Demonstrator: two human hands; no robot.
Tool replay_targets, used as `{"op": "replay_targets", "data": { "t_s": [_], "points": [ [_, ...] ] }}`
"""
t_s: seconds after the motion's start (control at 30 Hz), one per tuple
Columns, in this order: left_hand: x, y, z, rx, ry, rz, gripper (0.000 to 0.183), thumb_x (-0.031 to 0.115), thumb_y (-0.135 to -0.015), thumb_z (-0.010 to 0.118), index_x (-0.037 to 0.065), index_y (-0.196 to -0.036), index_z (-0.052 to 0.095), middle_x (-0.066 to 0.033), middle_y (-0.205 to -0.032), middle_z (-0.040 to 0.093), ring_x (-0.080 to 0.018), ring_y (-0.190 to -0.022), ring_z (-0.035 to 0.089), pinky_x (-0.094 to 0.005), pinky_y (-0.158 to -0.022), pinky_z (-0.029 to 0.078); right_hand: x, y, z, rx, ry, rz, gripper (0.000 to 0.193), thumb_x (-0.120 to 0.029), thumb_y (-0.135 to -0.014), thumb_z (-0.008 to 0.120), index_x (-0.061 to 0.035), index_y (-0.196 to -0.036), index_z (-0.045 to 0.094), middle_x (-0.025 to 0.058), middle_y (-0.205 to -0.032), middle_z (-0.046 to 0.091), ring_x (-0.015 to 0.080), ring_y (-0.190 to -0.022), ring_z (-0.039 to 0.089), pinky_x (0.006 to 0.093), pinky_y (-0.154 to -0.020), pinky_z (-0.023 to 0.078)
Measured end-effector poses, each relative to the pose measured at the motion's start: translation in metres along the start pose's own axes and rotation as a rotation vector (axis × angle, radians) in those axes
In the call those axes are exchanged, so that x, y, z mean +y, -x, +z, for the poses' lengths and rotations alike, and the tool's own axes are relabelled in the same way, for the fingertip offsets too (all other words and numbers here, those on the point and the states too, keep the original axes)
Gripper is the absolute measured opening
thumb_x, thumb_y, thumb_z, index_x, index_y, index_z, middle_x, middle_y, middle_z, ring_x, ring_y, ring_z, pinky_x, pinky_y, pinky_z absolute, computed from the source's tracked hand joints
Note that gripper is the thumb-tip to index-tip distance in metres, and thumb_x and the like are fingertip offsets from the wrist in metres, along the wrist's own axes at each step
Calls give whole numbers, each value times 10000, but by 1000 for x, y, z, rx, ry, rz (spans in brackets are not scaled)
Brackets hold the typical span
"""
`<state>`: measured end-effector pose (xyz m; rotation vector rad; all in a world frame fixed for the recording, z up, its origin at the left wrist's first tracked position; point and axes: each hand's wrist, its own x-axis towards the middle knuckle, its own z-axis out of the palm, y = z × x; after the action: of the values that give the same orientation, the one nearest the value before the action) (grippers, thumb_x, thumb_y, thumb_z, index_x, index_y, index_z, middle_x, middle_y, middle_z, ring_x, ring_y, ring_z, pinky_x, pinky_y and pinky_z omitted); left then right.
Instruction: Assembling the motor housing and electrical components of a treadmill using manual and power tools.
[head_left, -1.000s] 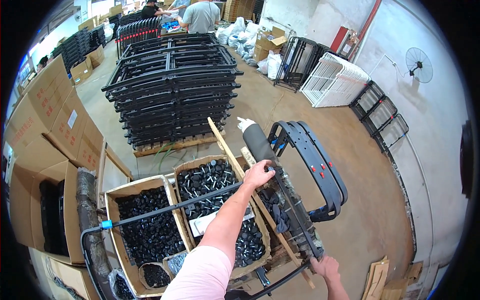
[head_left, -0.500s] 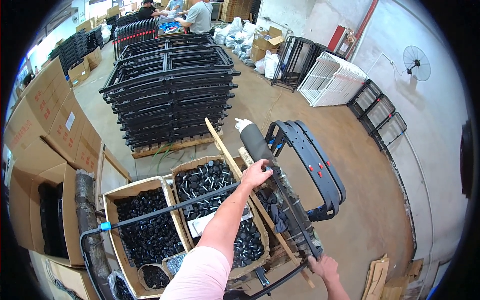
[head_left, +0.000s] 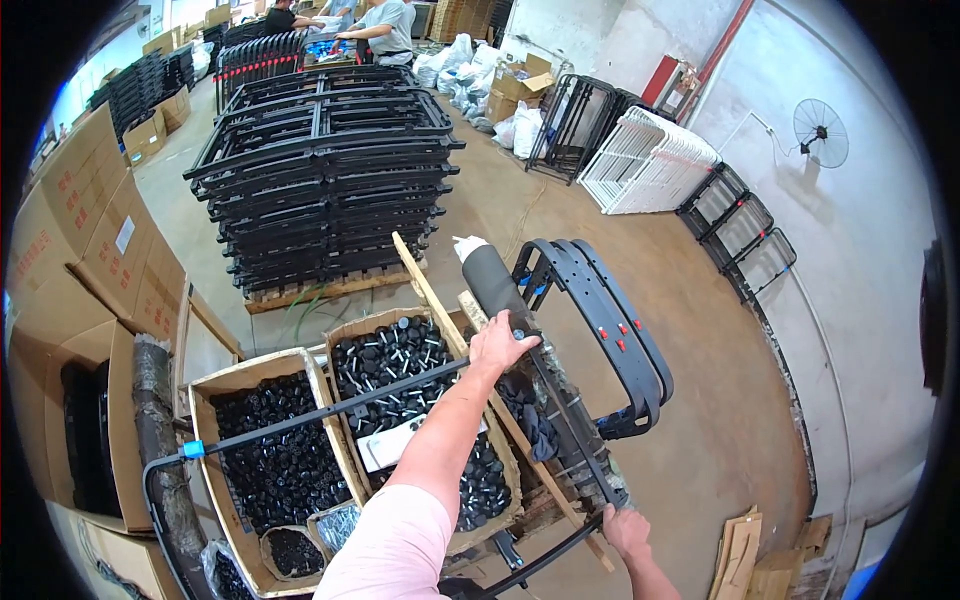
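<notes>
A black metal tube frame (head_left: pixel 395 387) lies across the boxes in front of me, with a blue clip (head_left: pixel 193 450) on its left bar. My left hand (head_left: pixel 497 345) is closed round its far corner, thumb out to the right over the bar. Down at the near right corner, my right hand (head_left: pixel 626 530) grips the same frame; its fingertips are partly hidden. Under the frame, one carton (head_left: pixel 352 470) holds many small black plastic parts. Beside it, a second carton (head_left: pixel 334 345) holds black-headed bolts and a white block (head_left: pixel 388 446), partly behind my left forearm.
Curved black frames (head_left: pixel 600 330) with red bits stand right of a padded roll (head_left: pixel 490 275). A wooden strip (head_left: pixel 420 275) lies alongside. Ahead is a tall stack of black frames (head_left: pixel 330 170) on a pallet. Large cartons (head_left: pixel 110 230) rise at left; people (head_left: pixel 385 28) work far off.
The whole view has shifted a little, so things sit slightly further left. My left thumb is stretched out more over the bar. Both hands stay on the frame's corners.
</notes>
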<state>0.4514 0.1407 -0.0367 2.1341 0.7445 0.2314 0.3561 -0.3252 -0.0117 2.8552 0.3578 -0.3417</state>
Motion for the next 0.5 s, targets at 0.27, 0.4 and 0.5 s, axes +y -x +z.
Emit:
{"op": "replay_targets", "data": {
  "t_s": [0.27, 0.4, 0.5],
  "points": [
    [-87, -44, -80, 752, -48, -163, 379, 355, -974, 702, 54, -1199, 658, -181, -1082, 716, -355, -971, 704, -475, -855, 572, -3, -7, -12, -7, -41, -11, 633, -464, -1040, 441, 23, -824, 783, 265, -843, 749, 433, -848, 752, 517, -831, 593],
    [-49, -38, -57, 555, -304, 258, 566, 482, -900, 759, 41, -1232, 634, -170, -1125, 664, -350, -1064, 657, -464, -915, 530, 5, -2, -9, 26, -64, -28, 630, -463, -1029, 453, 31, -791, 764, 284, -802, 727, 468, -812, 734, 542, -804, 588],
    [6, -17, -20, 365, -342, 412, 837, 634, -809, 789, 38, -1358, 582, -193, -1184, 664, -368, -1140, 627, -485, -1015, 485, 5, 2, -9, 26, -82, -34, 631, -463, -1030, 452, 28, -788, 765, 281, -796, 726, 468, -806, 734, 542, -802, 588]
  ]
}}
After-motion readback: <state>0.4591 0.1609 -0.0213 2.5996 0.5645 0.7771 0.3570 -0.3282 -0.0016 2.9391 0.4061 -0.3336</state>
